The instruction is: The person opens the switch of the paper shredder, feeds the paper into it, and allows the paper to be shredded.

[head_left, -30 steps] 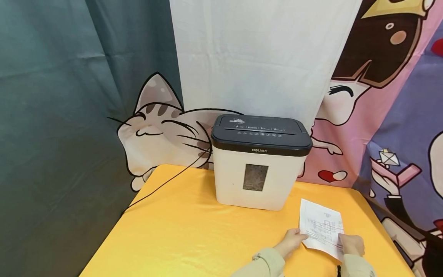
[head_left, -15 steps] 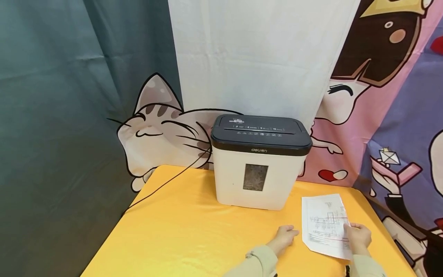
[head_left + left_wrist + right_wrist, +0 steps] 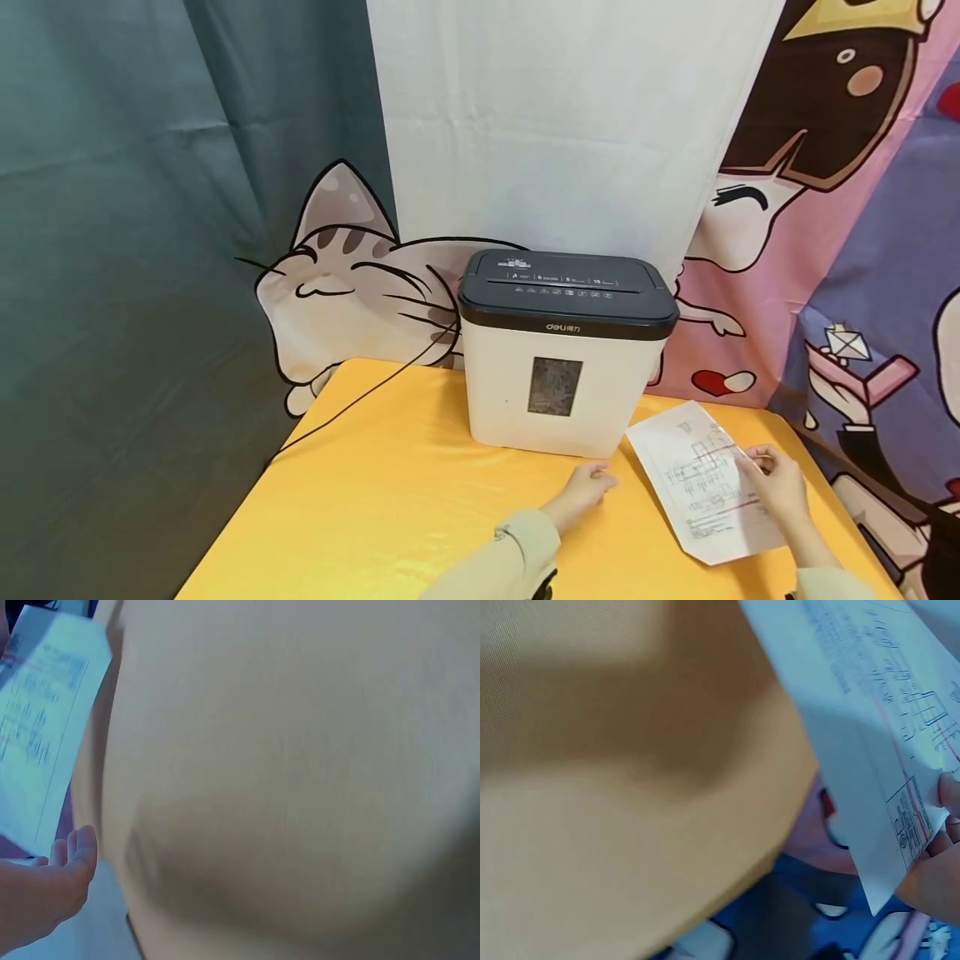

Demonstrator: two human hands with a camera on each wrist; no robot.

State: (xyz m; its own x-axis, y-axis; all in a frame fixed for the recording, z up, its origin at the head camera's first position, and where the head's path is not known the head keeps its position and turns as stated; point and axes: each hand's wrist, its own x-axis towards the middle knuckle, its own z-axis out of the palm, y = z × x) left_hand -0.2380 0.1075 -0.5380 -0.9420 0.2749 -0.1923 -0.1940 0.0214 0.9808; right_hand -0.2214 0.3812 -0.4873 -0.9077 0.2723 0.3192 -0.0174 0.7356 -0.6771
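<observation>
A printed sheet of paper (image 3: 697,487) with line drawings and red marks hangs above the right side of the table. My right hand (image 3: 776,487) pinches its right edge between thumb and fingers; the right wrist view shows the thumb (image 3: 950,793) on the printed face. My left hand (image 3: 585,492) is apart from the sheet, to its left, with nothing in it and its fingers relaxed. Behind both hands stands a paper shredder (image 3: 558,383), white with a dark top, a feed slot (image 3: 562,286) and a small front window (image 3: 555,386).
The yellow table (image 3: 360,500) carries the shredder near its back edge. A thin black cable (image 3: 360,400) runs from the shredder to the table's left edge. A cartoon-printed curtain (image 3: 750,317) hangs right behind the table.
My left hand has let go of the paper and moved left and away from it. In my right hand the sheet has lifted and turned, its top corner now pointing toward the shredder's side.
</observation>
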